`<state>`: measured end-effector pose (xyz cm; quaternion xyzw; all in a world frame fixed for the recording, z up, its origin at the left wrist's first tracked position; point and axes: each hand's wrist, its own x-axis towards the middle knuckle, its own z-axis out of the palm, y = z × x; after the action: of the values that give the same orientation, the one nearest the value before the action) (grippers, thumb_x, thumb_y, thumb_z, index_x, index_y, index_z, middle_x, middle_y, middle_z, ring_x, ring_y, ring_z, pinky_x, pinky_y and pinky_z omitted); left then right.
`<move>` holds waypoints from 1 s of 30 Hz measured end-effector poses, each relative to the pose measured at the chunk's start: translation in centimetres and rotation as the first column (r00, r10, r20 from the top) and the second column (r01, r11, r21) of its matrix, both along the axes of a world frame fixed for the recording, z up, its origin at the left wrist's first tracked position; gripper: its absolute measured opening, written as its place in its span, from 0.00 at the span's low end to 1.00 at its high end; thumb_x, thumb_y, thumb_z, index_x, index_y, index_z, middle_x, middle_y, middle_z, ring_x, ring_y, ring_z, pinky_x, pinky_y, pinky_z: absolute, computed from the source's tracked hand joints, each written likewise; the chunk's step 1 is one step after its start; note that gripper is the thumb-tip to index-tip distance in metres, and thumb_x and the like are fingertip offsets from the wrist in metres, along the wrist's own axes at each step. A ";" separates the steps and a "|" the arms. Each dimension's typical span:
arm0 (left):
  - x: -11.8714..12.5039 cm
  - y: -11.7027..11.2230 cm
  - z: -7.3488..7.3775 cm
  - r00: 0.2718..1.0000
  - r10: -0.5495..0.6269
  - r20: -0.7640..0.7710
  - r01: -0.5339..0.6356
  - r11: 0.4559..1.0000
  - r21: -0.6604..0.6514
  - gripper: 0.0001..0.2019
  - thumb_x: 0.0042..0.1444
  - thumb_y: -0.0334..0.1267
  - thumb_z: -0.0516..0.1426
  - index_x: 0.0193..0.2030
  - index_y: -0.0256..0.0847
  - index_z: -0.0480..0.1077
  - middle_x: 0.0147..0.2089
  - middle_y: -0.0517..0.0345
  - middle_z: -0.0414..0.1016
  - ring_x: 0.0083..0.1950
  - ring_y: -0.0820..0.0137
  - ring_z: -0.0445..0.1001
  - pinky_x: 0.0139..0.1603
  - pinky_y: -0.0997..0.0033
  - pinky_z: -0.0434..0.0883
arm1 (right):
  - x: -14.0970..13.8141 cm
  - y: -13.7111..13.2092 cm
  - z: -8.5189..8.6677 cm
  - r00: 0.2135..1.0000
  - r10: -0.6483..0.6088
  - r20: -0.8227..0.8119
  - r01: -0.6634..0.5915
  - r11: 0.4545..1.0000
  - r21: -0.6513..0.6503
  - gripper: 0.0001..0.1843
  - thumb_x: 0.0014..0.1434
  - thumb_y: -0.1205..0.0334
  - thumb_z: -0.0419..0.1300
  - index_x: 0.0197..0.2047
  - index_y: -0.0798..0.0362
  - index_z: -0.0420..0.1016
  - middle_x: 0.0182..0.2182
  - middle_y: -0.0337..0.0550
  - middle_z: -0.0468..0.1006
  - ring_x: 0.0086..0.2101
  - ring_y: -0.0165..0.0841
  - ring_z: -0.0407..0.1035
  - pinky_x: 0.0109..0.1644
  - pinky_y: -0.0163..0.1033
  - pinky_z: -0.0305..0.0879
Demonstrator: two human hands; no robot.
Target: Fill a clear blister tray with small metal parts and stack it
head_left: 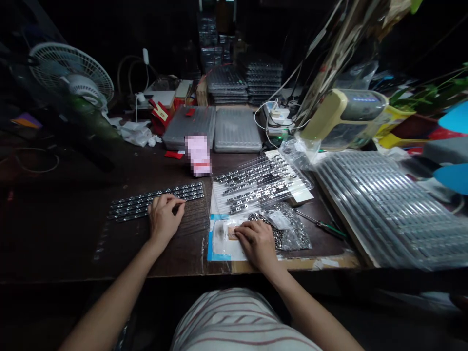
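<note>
My left hand is over a clear tray whose upper rows hold small shiny metal parts. Its fingers are curled, thumb near the forefinger; anything between them is too small to make out. The fingers of my right hand are pressed together at the edge of a small tan block. That block lies on a white and blue sheet. Beside the right hand, a clear plastic bag spills loose metal parts. Behind it, a second clear tray carries rows of similar dark and silver parts.
A green-handled screwdriver lies right of the bag. Stacked clear trays fill the right side, with more trays at the back. A pink pixelated object stands mid-table. A fan is at the left; cables lie behind.
</note>
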<state>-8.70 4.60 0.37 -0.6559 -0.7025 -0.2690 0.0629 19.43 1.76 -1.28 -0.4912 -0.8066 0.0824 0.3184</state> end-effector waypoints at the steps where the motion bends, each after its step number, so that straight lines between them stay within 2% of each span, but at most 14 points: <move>1: 1.2 0.0 0.3 0.998 -0.062 0.018 0.063 0.998 -0.009 0.06 0.56 0.40 0.57 0.35 0.45 0.76 0.42 0.55 0.74 0.45 0.61 0.68 0.47 0.59 0.60 | 0.0 0.0 0.1 1.000 -0.003 0.019 0.003 1.000 0.001 0.07 0.61 0.59 0.59 0.36 0.45 0.79 0.35 0.41 0.77 0.37 0.32 0.65 0.41 0.40 0.54; 5: 7.6 0.9 1.1 0.928 -0.356 0.111 0.366 0.926 -0.096 0.06 0.58 0.40 0.56 0.36 0.46 0.75 0.39 0.58 0.77 0.42 0.66 0.71 0.48 0.61 0.59 | 0.8 -0.1 0.3 0.993 -0.022 0.120 0.020 1.000 0.014 0.09 0.61 0.58 0.58 0.44 0.43 0.78 0.40 0.42 0.76 0.40 0.35 0.64 0.41 0.41 0.55; 7: 10.2 1.5 1.2 0.904 -0.407 0.131 0.422 0.897 -0.128 0.05 0.57 0.40 0.57 0.37 0.45 0.74 0.38 0.58 0.77 0.42 0.65 0.71 0.48 0.61 0.60 | 2.0 -0.2 0.5 0.982 -0.055 0.183 0.053 0.998 0.017 0.13 0.62 0.59 0.56 0.50 0.45 0.75 0.44 0.44 0.75 0.42 0.36 0.64 0.41 0.42 0.57; 9: 11.6 2.1 1.2 0.896 -0.420 0.145 0.439 0.886 -0.150 0.04 0.56 0.40 0.59 0.35 0.44 0.73 0.37 0.57 0.77 0.42 0.64 0.72 0.47 0.61 0.61 | 3.5 -0.2 0.6 0.966 -0.068 0.250 0.067 0.998 0.012 0.15 0.63 0.60 0.55 0.53 0.47 0.72 0.47 0.46 0.75 0.43 0.38 0.63 0.42 0.42 0.58; 11: 11.8 2.3 1.1 0.884 -0.424 0.195 0.455 0.878 -0.152 0.04 0.56 0.38 0.58 0.33 0.42 0.72 0.37 0.57 0.77 0.42 0.64 0.72 0.46 0.62 0.63 | 4.7 -0.2 0.5 0.957 -0.046 0.286 0.048 0.999 0.000 0.15 0.63 0.59 0.55 0.53 0.47 0.72 0.48 0.46 0.74 0.42 0.38 0.64 0.41 0.43 0.60; 14: 10.8 2.0 1.1 0.836 -0.398 0.377 0.474 0.870 -0.133 0.04 0.57 0.36 0.56 0.34 0.42 0.71 0.37 0.58 0.77 0.40 0.67 0.74 0.42 0.67 0.67 | 5.3 -0.2 0.2 0.973 -0.029 0.227 0.033 0.999 -0.014 0.12 0.63 0.59 0.54 0.48 0.48 0.75 0.43 0.46 0.75 0.40 0.36 0.65 0.41 0.41 0.62; 17: 9.5 0.6 1.2 0.735 -0.343 0.585 0.514 0.845 -0.150 0.08 0.59 0.36 0.53 0.44 0.42 0.70 0.40 0.57 0.76 0.34 0.71 0.75 0.34 0.73 0.69 | 4.9 0.0 -0.3 0.991 -0.055 0.122 0.056 0.998 -0.006 0.11 0.64 0.60 0.53 0.41 0.51 0.76 0.36 0.45 0.75 0.37 0.34 0.65 0.40 0.39 0.63; 20: 9.0 -1.1 1.3 0.661 -0.357 0.660 0.586 0.795 -0.158 0.11 0.61 0.36 0.49 0.46 0.43 0.71 0.44 0.55 0.74 0.33 0.73 0.75 0.32 0.74 0.70 | 4.5 0.3 -0.8 0.995 -0.078 0.055 0.077 0.997 0.017 0.10 0.64 0.61 0.54 0.39 0.51 0.77 0.35 0.45 0.75 0.37 0.34 0.65 0.40 0.39 0.63; 22: 9.3 -2.0 1.1 0.673 -0.393 0.626 0.597 0.788 -0.148 0.10 0.61 0.36 0.50 0.42 0.42 0.73 0.42 0.55 0.74 0.37 0.70 0.75 0.37 0.72 0.71 | 4.4 0.4 -0.9 0.996 -0.088 0.011 0.088 0.996 0.027 0.09 0.63 0.61 0.55 0.39 0.50 0.77 0.36 0.45 0.75 0.38 0.34 0.66 0.41 0.40 0.64; 24: 9.8 -2.6 0.8 0.706 -0.408 0.578 0.577 0.805 -0.136 0.08 0.60 0.35 0.53 0.41 0.42 0.74 0.40 0.55 0.75 0.41 0.69 0.74 0.41 0.71 0.71 | 4.5 0.5 -0.9 0.995 -0.095 -0.026 0.096 0.995 0.028 0.09 0.63 0.62 0.55 0.41 0.50 0.77 0.37 0.45 0.75 0.39 0.35 0.66 0.42 0.40 0.65; 28: 11.1 -3.0 -0.2 0.748 -0.379 0.545 0.525 0.840 -0.136 0.06 0.56 0.35 0.58 0.40 0.42 0.74 0.38 0.56 0.76 0.34 0.71 0.74 0.35 0.73 0.71 | 4.7 0.2 -0.7 0.991 -0.114 -0.067 0.115 0.993 0.020 0.09 0.63 0.64 0.54 0.43 0.50 0.76 0.38 0.45 0.76 0.40 0.35 0.67 0.44 0.41 0.65; 30: 11.6 -3.0 -0.7 0.744 -0.405 0.532 0.535 0.837 -0.111 0.04 0.55 0.35 0.59 0.38 0.42 0.74 0.37 0.56 0.76 0.36 0.70 0.74 0.37 0.72 0.71 | 4.7 0.2 -0.6 0.990 -0.111 -0.092 0.112 0.994 0.008 0.09 0.63 0.66 0.53 0.44 0.51 0.74 0.37 0.45 0.76 0.40 0.35 0.67 0.44 0.41 0.65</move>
<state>2.89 1.56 -0.35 -0.7252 -0.5337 -0.3393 -0.2723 24.17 1.93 -1.87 -0.5290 -0.7631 0.0814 0.3624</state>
